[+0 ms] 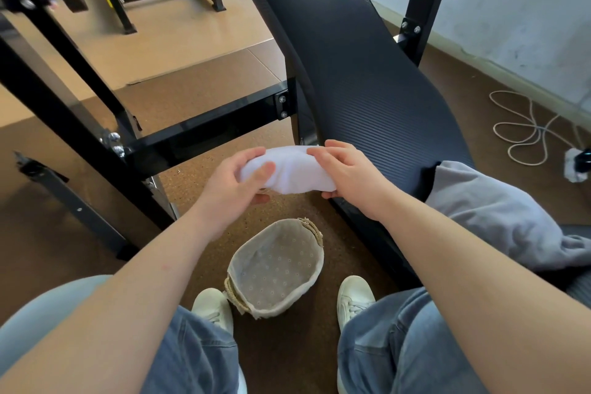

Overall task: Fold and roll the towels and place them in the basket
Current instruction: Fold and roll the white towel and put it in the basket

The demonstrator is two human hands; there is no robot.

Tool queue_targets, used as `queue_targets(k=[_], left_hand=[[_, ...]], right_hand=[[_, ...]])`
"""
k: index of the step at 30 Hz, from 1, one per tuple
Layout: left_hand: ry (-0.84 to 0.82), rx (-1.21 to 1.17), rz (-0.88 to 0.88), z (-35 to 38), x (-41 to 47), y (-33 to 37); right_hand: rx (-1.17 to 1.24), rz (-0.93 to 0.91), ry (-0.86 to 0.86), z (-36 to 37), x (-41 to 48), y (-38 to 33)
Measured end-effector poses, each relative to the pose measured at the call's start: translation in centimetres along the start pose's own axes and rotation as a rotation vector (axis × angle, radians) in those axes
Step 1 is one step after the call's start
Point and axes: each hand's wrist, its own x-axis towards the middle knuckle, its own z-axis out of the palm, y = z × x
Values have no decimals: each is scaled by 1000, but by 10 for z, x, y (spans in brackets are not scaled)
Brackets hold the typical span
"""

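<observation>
Soft, even daylight fills the view, bright but not harsh; the pale floor (179, 41) at the top is the lightest part. The white towel (289, 169) is nearly overexposed, its folds washed out. Light streaks gleam along the black frame bar (208, 131) and the ribbed mat (351, 73). Shadows are faint and soft-edged, darkest beneath the frame. The rack (25, 0) at upper left is smeared by blur. Straight bars bow toward the edges, and the forearms (128, 313) look stretched at the bottom.

Soft white cloth towel (289, 171), woven cloth-lined basket (315, 261), ribbed matt mat (351, 73).
</observation>
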Motion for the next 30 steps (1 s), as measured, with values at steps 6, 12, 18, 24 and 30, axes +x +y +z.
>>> queue_targets(k=[6,12,18,24,30], left_hand=[[199,-303,-105,4,-19,0],[62,-316,-120,-26,-33,-3],[-122,-306,-107,-40,-39,-15],[288,60,-67,-25,-30,-57],[246,57,-240,3,-29,-94]], right_hand=[[40,47,-30,14,-12,0],[-168,100,-251,22,-12,-3],[68,109,-394,39,4,-5],[220,258,-333,73,25,20],[161,304,-146,116,36,48]])
